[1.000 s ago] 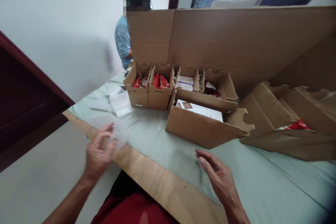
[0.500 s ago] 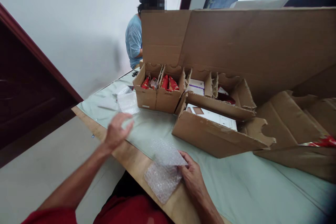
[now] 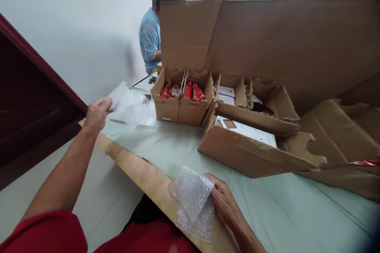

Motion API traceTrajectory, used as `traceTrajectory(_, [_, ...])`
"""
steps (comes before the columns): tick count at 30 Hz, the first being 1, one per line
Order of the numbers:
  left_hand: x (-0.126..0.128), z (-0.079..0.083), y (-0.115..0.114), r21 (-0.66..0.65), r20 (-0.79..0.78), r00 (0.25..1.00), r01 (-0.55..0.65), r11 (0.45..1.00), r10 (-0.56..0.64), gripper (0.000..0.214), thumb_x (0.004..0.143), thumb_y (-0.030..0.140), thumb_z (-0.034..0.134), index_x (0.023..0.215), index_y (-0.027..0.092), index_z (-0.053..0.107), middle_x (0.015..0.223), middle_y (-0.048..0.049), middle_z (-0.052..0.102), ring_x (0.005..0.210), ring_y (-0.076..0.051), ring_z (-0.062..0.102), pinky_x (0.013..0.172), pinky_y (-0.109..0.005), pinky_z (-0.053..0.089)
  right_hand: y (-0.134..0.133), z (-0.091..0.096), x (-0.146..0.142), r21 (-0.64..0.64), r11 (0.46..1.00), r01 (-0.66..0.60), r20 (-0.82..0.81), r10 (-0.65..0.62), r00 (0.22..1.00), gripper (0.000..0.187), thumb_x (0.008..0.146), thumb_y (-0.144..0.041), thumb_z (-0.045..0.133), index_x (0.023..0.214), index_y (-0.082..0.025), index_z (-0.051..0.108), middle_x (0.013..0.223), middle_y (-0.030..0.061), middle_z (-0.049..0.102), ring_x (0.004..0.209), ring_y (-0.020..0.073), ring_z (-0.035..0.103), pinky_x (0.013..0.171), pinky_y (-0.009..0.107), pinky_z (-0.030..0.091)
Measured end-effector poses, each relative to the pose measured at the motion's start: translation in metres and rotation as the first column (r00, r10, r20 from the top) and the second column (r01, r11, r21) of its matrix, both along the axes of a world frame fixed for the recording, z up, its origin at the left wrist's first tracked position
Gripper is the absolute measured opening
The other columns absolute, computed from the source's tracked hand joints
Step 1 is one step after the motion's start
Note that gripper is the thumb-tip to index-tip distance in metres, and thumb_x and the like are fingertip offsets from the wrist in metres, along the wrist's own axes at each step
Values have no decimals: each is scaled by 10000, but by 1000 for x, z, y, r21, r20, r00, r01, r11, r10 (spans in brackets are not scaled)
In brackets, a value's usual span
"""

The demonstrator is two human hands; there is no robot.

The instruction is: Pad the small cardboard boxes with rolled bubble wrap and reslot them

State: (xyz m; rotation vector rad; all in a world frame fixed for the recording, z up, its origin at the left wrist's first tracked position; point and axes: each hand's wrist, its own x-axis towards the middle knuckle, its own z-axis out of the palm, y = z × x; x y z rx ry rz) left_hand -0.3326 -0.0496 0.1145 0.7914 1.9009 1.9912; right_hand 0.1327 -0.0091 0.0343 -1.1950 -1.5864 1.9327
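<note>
My left hand (image 3: 97,113) is stretched out to the far left of the table and pinches a clear bubble-wrap sheet (image 3: 128,105), lifting it off a small pile beside the cardboard boxes. My right hand (image 3: 226,204) grips a second, folded bubble-wrap piece (image 3: 192,202) at the near wooden table edge (image 3: 142,174). Two small open cardboard boxes (image 3: 178,108) behind the lifted sheet hold red packets (image 3: 192,91).
A larger open cardboard box (image 3: 252,152) with a white item inside lies mid-table on a pale green cover (image 3: 285,205). Tall cardboard flaps (image 3: 282,39) stand behind. More flattened cardboard (image 3: 350,138) is at right. A person in a blue shirt (image 3: 150,41) is beyond the boxes.
My left hand reached further left and picked up a bubble-wrap sheet from the pile. My right hand has folded its bubble-wrap piece and holds it at the table edge.
</note>
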Motion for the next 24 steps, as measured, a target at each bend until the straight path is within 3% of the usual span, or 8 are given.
traceTrajectory(3, [-5,-3,-28,65,86,996,-37,997,31,208,627,338,750,644,213,584,620,14,641,702,-191,665,668,-276,565,8,11,-17,60,987,-149,34,147,989,386,820,-546,656,655,-208,566,636,-11,495,625,159,429,585,284,299])
traceTrajectory(7, [1,-11,-51,104,188,982,-4,995,-16,205,596,320,755,699,201,623,644,-3,677,751,-215,691,743,-315,592,15,20,-52,61,966,-250,36,248,968,380,821,-539,620,649,-208,547,638,-14,474,634,155,413,591,282,289])
traceTrajectory(12, [37,-29,-53,-20,280,930,251,968,-236,322,618,461,738,765,188,649,648,-22,680,712,-237,692,692,-361,581,29,25,-97,-50,961,-272,-64,269,961,330,736,-498,655,660,-192,556,596,-44,465,579,112,384,561,251,274])
traceTrajectory(16, [83,-55,-30,-217,310,832,533,818,-460,386,714,557,657,718,173,619,589,-10,612,580,-183,614,587,-312,514,50,36,-133,-41,934,-355,-114,348,930,337,699,-508,695,699,-181,616,612,-36,520,580,112,423,565,247,309])
traceTrajectory(18, [101,-64,-18,-285,294,793,606,742,-534,346,716,497,694,660,173,587,571,23,567,535,-140,549,546,-265,451,61,40,-148,13,927,-374,-102,373,922,325,702,-459,713,864,-177,694,664,-26,583,591,119,454,581,248,331])
traceTrajectory(20, [111,-66,-9,-363,275,730,681,636,-625,290,679,398,732,611,173,564,563,47,536,524,-114,501,521,-233,386,71,39,-159,186,918,-350,-22,360,933,475,710,-360,715,1152,-188,688,765,-7,656,632,138,508,619,258,375])
traceTrajectory(22, [111,-63,-5,-433,260,656,735,522,-708,224,635,333,743,612,168,593,584,43,564,548,-120,513,525,-229,378,78,34,-164,406,831,-380,134,357,924,673,715,-256,691,1376,-199,582,927,34,715,730,171,582,690,282,427])
traceTrajectory(24, [98,-54,-2,-498,239,599,751,433,-764,201,614,329,754,699,167,670,662,17,645,619,-154,582,573,-247,436,80,25,-165,496,717,-489,286,397,872,651,692,-180,682,1340,-204,624,1020,59,736,824,204,630,742,294,445])
